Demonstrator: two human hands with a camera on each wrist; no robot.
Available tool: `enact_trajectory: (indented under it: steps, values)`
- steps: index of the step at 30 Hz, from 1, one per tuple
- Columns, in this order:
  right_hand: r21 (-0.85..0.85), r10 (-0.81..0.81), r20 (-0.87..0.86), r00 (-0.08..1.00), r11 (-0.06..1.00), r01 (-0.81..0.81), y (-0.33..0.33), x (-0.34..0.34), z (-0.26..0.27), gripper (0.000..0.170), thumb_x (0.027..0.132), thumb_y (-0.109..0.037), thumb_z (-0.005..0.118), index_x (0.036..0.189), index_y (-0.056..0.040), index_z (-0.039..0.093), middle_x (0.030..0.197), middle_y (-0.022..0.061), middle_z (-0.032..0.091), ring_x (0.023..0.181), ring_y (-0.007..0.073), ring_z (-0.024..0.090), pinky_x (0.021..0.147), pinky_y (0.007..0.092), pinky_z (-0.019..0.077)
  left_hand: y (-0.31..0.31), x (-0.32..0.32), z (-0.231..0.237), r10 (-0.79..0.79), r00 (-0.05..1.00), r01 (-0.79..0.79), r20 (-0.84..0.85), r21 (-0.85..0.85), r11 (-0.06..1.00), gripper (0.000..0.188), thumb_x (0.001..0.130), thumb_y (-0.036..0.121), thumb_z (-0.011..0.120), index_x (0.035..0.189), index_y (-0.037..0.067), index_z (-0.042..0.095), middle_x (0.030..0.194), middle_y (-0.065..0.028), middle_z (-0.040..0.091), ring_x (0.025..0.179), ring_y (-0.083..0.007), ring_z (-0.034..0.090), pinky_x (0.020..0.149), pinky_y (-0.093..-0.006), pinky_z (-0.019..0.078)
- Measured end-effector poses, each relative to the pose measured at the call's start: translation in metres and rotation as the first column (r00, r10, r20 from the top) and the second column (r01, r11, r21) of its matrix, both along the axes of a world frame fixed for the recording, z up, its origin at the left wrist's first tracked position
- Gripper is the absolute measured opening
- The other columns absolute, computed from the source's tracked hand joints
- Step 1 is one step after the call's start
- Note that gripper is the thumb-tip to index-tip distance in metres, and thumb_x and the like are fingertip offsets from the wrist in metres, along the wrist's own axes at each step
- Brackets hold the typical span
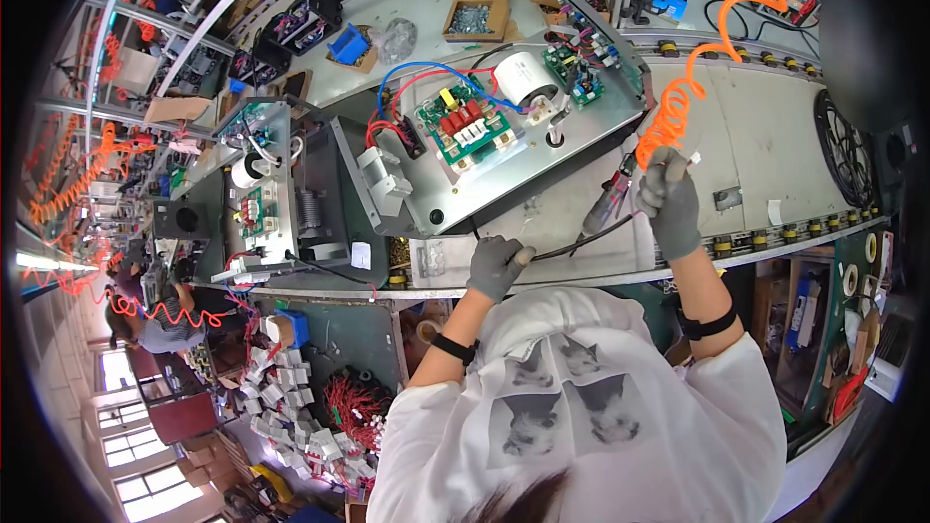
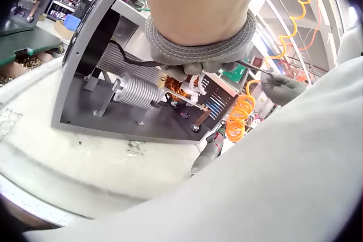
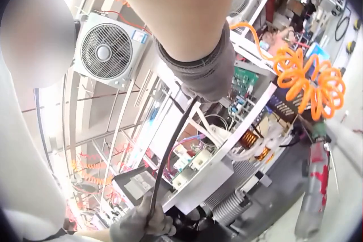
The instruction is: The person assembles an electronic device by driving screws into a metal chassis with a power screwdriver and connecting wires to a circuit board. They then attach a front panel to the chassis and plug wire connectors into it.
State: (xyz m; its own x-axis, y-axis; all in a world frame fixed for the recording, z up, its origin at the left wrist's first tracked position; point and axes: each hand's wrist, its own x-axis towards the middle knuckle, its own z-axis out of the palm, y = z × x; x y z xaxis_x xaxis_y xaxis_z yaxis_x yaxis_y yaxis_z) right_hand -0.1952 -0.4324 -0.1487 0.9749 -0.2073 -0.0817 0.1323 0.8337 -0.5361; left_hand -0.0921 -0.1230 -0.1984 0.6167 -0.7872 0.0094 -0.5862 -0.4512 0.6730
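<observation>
Both hands wear grey gloves and hold a black cable (image 1: 558, 252) between them, over the front of the bench. The left hand (image 1: 497, 266) grips it in a fist just in front of the metal chassis. Further right and higher, the right hand (image 1: 670, 199) grips the other part, and a small white tip pokes out beyond its fingers. In the right wrist view the cable (image 3: 170, 148) runs in a gentle bow from one glove to the other. The open chassis (image 1: 504, 179) carries a green circuit board (image 1: 467, 133), a white cylinder (image 1: 526, 78) and red and blue wires.
A grey and red power screwdriver (image 1: 605, 205) hangs on an orange coiled hose (image 1: 666, 118) beside the right hand. A second chassis (image 1: 281, 232) stands at left. Boxes of screws (image 1: 472, 19) sit behind. A roller track (image 1: 765, 239) edges the bench.
</observation>
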Motion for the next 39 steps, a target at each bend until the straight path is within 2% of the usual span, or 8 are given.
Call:
enact_trajectory:
  steps: [2,3,7,19,25,29,31,39]
  values:
    - [-0.810,-0.108,-0.094,0.990,0.586,-0.013,0.039,0.008,0.024,0.028,0.086,-0.034,0.056,0.098,-0.0089,0.050,0.073,0.0055,0.059,0.062,0.0268,0.058,0.057,0.0384,0.0454,-0.007,-0.001,0.008,0.061,0.977,-0.023,0.202,-0.183,0.983,0.021,0.083,0.026,0.061,0.078,0.005,0.060,0.079,-0.0098,0.061,0.075,-0.0291,0.056,0.066,-0.0374,0.0432]
    - [-0.944,-0.244,-0.041,0.969,-0.308,-0.117,0.060,0.015,0.030,0.029,0.087,-0.035,0.054,0.099,-0.0086,0.049,0.074,0.0088,0.060,0.062,0.0309,0.059,0.057,0.0405,0.0457,-0.009,-0.003,0.017,0.074,0.976,-0.039,0.203,-0.171,0.984,0.021,0.083,0.026,0.061,0.078,0.005,0.060,0.079,-0.0098,0.061,0.075,-0.0291,0.056,0.066,-0.0374,0.0432]
    - [-0.862,0.072,-0.361,0.930,-0.405,-0.304,0.122,0.056,-0.024,0.034,0.090,-0.035,0.043,0.111,-0.0103,0.053,0.088,0.0144,0.064,0.076,0.0320,0.063,0.063,0.0441,0.0475,0.011,-0.006,0.040,0.439,0.816,-0.348,0.375,-0.286,0.893,0.013,0.080,0.009,0.058,0.092,0.003,0.061,0.100,-0.0165,0.058,0.089,-0.0337,0.058,0.080,-0.0401,0.0466]
    - [-0.976,0.172,-0.040,0.984,-0.216,-0.002,0.243,0.151,-0.133,0.025,0.087,-0.023,0.050,0.102,-0.0059,0.060,0.095,0.0157,0.062,0.087,0.0322,0.059,0.076,0.0425,0.0455,0.023,0.000,0.045,0.482,0.793,-0.605,0.372,0.389,0.695,0.061,0.077,0.011,0.049,0.135,0.014,0.030,0.142,-0.0186,0.031,0.067,-0.0352,0.063,0.051,-0.0434,0.0520]
    - [-0.814,0.142,-0.069,0.987,0.564,-0.138,0.255,0.150,-0.187,0.021,0.088,-0.020,0.052,0.101,-0.0065,0.060,0.095,0.0102,0.062,0.087,0.0232,0.060,0.077,0.0357,0.0467,0.012,0.003,0.033,0.548,0.768,-0.640,0.332,0.403,0.654,0.056,0.079,0.012,0.049,0.132,0.006,0.030,0.139,-0.0290,0.028,0.062,-0.0358,0.064,0.044,-0.0419,0.0511]
    - [-0.996,0.224,0.002,0.975,0.089,-0.018,0.247,0.150,-0.174,0.022,0.090,-0.020,0.049,0.105,-0.0060,0.057,0.096,0.0075,0.061,0.088,0.0194,0.059,0.079,0.0334,0.0472,0.010,0.000,0.031,0.509,0.765,-0.641,0.395,0.391,0.660,0.052,0.081,0.012,0.048,0.129,0.002,0.031,0.136,-0.0321,0.030,0.062,-0.0353,0.064,0.043,-0.0405,0.0518]
    - [-0.577,0.332,-0.090,0.939,0.751,-0.321,0.262,0.153,-0.194,0.027,0.094,-0.022,0.042,0.112,-0.0048,0.051,0.103,0.0070,0.057,0.093,0.0167,0.055,0.084,0.0318,0.0465,0.008,0.003,0.039,0.529,0.764,-0.643,0.371,0.358,0.677,0.050,0.081,0.013,0.049,0.127,0.002,0.034,0.136,-0.0323,0.031,0.062,-0.0349,0.064,0.043,-0.0394,0.0520]
    - [0.083,0.339,-0.165,0.926,0.940,-0.330,0.267,0.151,-0.197,0.022,0.082,-0.012,0.060,0.103,-0.0062,0.057,0.096,0.0063,0.058,0.086,0.0179,0.058,0.074,0.0327,0.0484,0.014,0.003,0.034,0.492,0.735,-0.658,0.467,0.311,0.686,0.047,0.078,0.015,0.052,0.122,0.003,0.044,0.131,-0.0297,0.040,0.061,-0.0289,0.065,0.044,-0.0351,0.0515]
